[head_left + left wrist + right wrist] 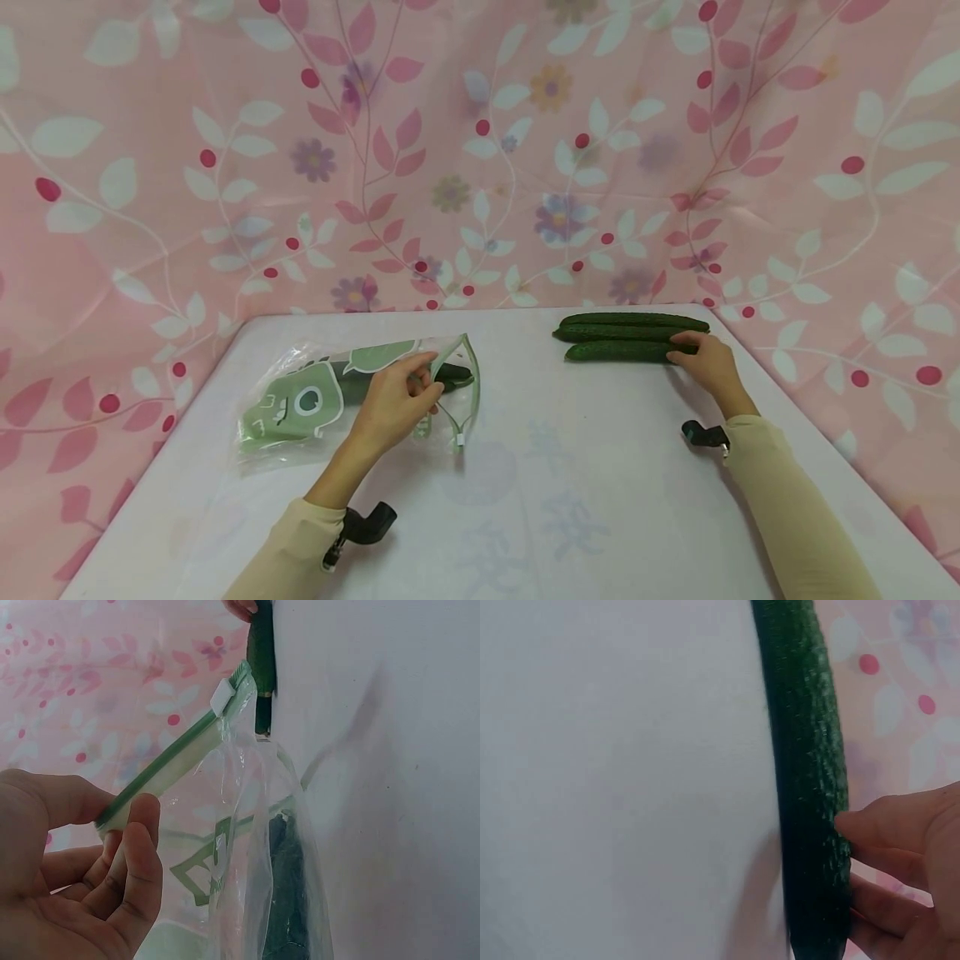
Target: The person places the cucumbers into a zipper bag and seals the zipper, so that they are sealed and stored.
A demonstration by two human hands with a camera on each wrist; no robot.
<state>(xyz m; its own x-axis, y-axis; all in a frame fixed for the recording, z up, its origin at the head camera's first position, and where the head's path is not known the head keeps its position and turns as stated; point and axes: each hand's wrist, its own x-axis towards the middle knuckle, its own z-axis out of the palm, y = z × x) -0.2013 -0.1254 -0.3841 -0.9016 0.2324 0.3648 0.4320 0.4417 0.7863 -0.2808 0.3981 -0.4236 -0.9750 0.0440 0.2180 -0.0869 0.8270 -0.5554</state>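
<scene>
A clear zip bag (303, 404) printed with a green cartoon animal lies on the left of the table, its mouth facing right. Inside it is a cucumber (453, 377), whose end shows near the raised opening. My left hand (397, 396) pinches the bag's green zip edge (161, 765) between thumb and fingers. Three cucumbers lie side by side at the back right. My right hand (705, 362) has its thumb and fingers about the right end of the nearest cucumber (615, 351); in the right wrist view its fingertips are partly hidden behind that cucumber (806, 787).
The other two cucumbers (630, 326) lie just behind the nearest one. A white slider (223, 697) sits on the bag's zip. White cloth covers the table (562, 467), and a pink floral curtain (480, 167) hangs behind and at both sides.
</scene>
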